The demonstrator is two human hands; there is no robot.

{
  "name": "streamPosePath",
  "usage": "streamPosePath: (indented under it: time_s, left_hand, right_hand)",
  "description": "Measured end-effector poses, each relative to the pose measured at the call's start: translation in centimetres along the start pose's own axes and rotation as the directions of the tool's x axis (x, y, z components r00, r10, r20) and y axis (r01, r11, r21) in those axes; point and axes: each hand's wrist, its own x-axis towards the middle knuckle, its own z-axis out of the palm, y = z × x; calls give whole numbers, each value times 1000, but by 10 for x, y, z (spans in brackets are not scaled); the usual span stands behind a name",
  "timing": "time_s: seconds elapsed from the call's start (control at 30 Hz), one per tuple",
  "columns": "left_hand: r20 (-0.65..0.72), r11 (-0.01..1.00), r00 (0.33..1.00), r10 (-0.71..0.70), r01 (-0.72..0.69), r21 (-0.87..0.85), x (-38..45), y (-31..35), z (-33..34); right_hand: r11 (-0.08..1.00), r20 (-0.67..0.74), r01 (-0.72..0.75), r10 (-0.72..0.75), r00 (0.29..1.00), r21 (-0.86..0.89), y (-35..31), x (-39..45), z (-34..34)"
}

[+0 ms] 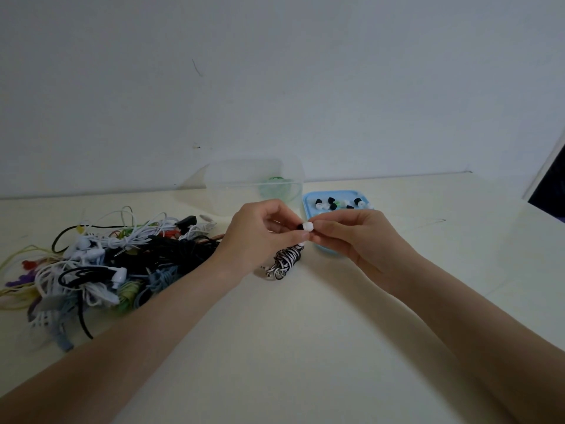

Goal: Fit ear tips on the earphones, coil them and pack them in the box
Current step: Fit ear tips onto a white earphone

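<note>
My left hand (260, 232) pinches the black earbud end of a black-and-white striped earphone, whose coiled cable (284, 260) hangs below the fingers and touches the table. My right hand (354, 237) pinches a white ear tip (307, 226) and holds it against that earbud. A light blue tray (308, 200) with several black, white and green ear tips sits just behind my right hand. A clear plastic box (253, 186) stands at the back, with something green inside it.
A large tangled pile of earphones (107, 261) in white, black, yellow, green and blue lies on the cream table at the left. A white wall rises behind the table. A dark opening (550, 182) shows at the far right edge.
</note>
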Motion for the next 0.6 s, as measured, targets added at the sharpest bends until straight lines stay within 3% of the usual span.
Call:
streamPosePath:
  time_s: [0.23, 0.37, 0.6]
  left_hand:
    - [-52, 997, 996, -72, 72, -13, 2, -2, 0]
    - [-31, 997, 996, -79, 78, -28, 0, -1, 1]
    - [-21, 995, 997, -80, 79, -68, -1, 0, 1]
  right_hand:
    - [964, -49, 111, -127, 991, -243, 6, -1, 6]
    - [972, -2, 105, -108, 994, -212, 4, -1, 5]
    - [959, -51, 159, -175, 983, -233, 5, 0, 5]
